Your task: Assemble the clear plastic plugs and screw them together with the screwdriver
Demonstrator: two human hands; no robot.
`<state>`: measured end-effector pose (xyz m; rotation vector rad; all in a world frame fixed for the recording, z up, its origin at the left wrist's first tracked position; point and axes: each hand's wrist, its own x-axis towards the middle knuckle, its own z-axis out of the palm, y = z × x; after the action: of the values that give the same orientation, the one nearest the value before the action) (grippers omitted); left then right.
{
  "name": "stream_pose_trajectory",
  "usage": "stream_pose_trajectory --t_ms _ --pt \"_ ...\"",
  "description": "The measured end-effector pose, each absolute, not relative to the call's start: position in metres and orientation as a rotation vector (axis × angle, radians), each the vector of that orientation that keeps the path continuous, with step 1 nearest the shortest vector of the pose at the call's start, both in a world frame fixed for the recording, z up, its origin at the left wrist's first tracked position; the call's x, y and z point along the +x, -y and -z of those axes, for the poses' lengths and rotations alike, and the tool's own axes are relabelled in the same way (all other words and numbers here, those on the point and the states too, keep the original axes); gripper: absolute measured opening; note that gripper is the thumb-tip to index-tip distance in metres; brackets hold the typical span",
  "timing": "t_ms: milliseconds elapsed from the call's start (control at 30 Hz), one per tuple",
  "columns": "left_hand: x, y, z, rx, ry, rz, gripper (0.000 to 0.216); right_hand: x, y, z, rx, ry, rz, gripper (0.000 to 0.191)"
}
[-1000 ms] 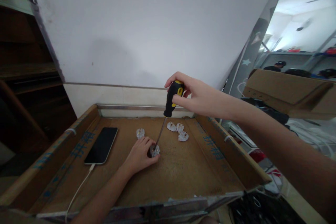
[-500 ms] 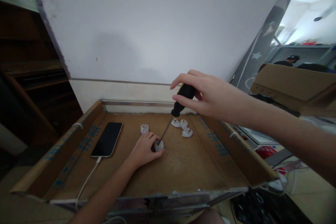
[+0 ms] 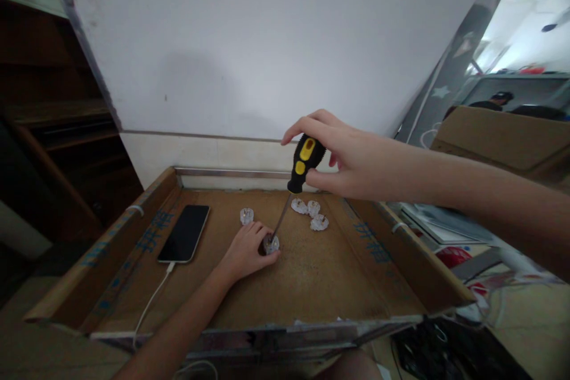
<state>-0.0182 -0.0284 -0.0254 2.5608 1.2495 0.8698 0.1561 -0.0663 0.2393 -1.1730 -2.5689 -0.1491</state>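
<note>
At the near left of the cardboard-lined counter (image 3: 329, 291), a white cable (image 3: 154, 298) is led to a phone (image 3: 184, 234) laid flat. Near the middle, a clear plastic plug body (image 3: 274, 244) is pinched by the left hand (image 3: 247, 251), fingers and thumb partly closed about its sides. The blade of a black-and-yellow screwdriver (image 3: 303, 166) is slanted down to this piece; the exact seat of the tip cannot be made out. The handle is held between the curled fingers and thumb of the right hand (image 3: 351, 157). The plug body is judged light, stiff, smooth and possibly brittle, best gripped by its rim; the ridged handle is judged grippy. Farther back, one similar piece (image 3: 246, 215) is placed alone and three others (image 3: 319, 222) are clustered rightward, before a white panel (image 3: 289, 41).
</note>
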Motion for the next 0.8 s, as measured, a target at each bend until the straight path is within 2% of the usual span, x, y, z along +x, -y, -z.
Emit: stream_pose_trajectory --t_ms 133,200,300,467,600,700,800 --pt "-0.019 0.030 0.025 2.548 -1.245 -0.884 0.027 0.156 0.068 -0.244 -1.184 2.553 0.273 0.028" --pt "-0.019 0.031 0.024 2.545 -1.253 -0.881 0.026 0.158 0.069 -0.245 -1.128 2.562 0.203 0.032" --pt "-0.018 0.032 0.023 2.548 -1.262 -0.866 0.024 0.160 0.068 -0.246 -1.111 2.689 0.106 0.049" --pt "-0.018 0.031 0.026 2.552 -1.248 -0.890 0.025 0.161 0.069 -0.244 -1.043 2.659 0.165 0.029" --pt "-0.017 0.030 0.027 2.549 -1.250 -0.898 0.025 0.161 0.072 -0.237 -1.067 2.654 0.201 0.040" --pt "-0.017 0.030 0.027 2.554 -1.269 -0.886 0.026 0.161 0.073 -0.233 -1.109 2.601 0.291 0.037" --pt "-0.017 0.030 0.026 2.548 -1.261 -0.899 0.026 0.163 0.074 -0.234 -1.039 2.617 0.165 0.039"
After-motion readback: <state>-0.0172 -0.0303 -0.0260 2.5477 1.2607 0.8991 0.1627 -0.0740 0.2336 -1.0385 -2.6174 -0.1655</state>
